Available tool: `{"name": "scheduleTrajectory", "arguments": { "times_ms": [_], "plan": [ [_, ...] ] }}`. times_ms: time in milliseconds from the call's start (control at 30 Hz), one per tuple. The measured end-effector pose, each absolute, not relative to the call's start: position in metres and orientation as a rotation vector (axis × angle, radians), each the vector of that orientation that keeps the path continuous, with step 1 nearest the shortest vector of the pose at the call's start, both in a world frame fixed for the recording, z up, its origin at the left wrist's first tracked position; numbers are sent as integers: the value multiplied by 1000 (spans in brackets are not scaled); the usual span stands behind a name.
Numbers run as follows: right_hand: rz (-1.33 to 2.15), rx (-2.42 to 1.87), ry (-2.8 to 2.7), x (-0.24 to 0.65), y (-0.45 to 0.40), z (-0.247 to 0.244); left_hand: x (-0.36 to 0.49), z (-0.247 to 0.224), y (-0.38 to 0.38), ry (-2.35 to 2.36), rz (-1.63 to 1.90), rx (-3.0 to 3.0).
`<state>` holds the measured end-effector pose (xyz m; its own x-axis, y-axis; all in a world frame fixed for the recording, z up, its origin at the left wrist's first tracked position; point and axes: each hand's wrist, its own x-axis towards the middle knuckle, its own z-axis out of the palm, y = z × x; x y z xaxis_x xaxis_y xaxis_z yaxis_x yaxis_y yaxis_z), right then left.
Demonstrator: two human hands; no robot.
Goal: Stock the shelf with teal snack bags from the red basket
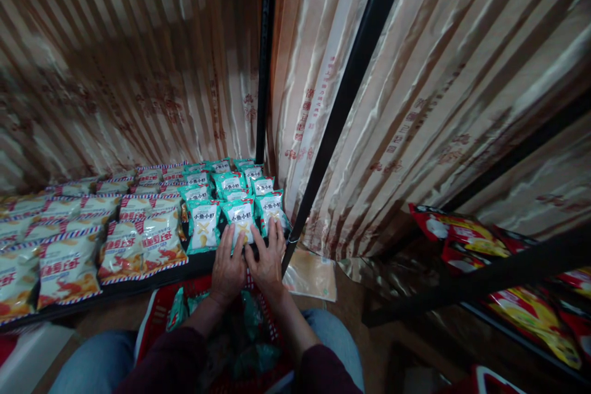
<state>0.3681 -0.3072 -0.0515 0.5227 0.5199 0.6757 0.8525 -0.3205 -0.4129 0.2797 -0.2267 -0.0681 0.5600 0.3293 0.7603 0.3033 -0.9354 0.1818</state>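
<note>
My left hand (228,263) rests with its fingers stretched out on the lower part of a green and white snack bag (241,214) in the middle of the front row. Beside it, my right hand (268,253) has its fingers spread against the bottom of another snack bag (271,207) at the row's right end. Both hands touch the bags without wrapping round them. A third green and white bag (204,226) stands upright just left of my left hand. More bags of the same kind (229,183) are lined up behind, partly hidden by the front ones.
White and orange snack bags (69,268) fill the shelf (152,278) to the left. Below my arms, a red basket (146,326) holds several green bags. A black post (339,117) slants up on the right, before pleated curtains (314,104). Red and yellow packets (521,314) lie at far right.
</note>
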Motion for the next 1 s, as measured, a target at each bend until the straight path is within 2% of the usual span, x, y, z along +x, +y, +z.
{"name": "scheduleTrajectory", "arguments": {
  "times_ms": [1000],
  "plan": [
    [-574,-1989,-1121,363,-308,-63,277,-76,-232,515,1391,2809]
  ]
}}
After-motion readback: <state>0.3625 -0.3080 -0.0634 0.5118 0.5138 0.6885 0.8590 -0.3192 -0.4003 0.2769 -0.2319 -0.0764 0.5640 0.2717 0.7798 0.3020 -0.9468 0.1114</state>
